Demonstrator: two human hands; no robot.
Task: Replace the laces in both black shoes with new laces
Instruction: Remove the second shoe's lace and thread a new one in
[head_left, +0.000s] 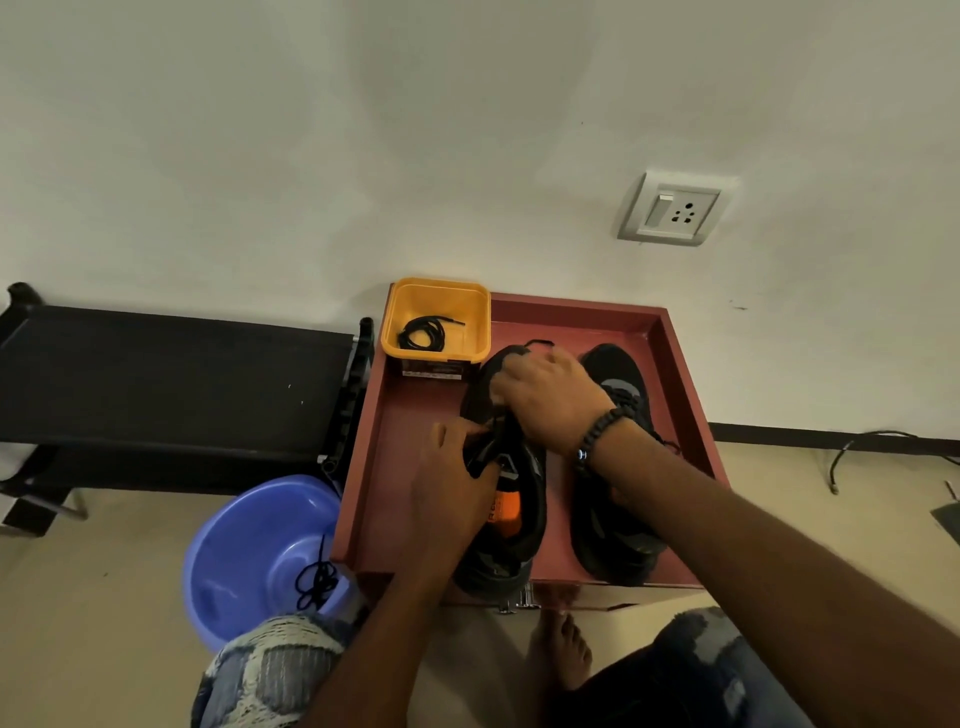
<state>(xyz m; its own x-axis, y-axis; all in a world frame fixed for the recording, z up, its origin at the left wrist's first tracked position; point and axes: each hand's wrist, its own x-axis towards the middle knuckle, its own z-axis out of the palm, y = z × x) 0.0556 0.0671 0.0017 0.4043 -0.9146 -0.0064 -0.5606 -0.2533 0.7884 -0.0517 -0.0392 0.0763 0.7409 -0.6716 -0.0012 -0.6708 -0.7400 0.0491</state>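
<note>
far left of the fingers, a purple basin (260, 551) on the floor holds a tangled black lace (316, 579), likely an old one. up and left of the fingers, a yellow tub (435, 296) at the back corner of the red tray (363, 467) holds a coiled lace (423, 333), probably the new one for later.

the left hand (453, 483) pinches the tongue (485, 452) of the left shoe (511, 519), fingers curled round it. judging by this, the step is threading this shoe: keep the tongue pulled flat and steady so the eyelets stay open, and feed the lace evenly, both ends matched in length.

the right hand (550, 400) reaches across, palm down, fingers bent over the toe end of the same shoe; they seem to grip lace there, but i cannot tell for sure. a beaded bracelet (602, 428) sits on that wrist.

right of the fingers, the other shoe (613, 540) lies in the tray, looking laced.
</note>
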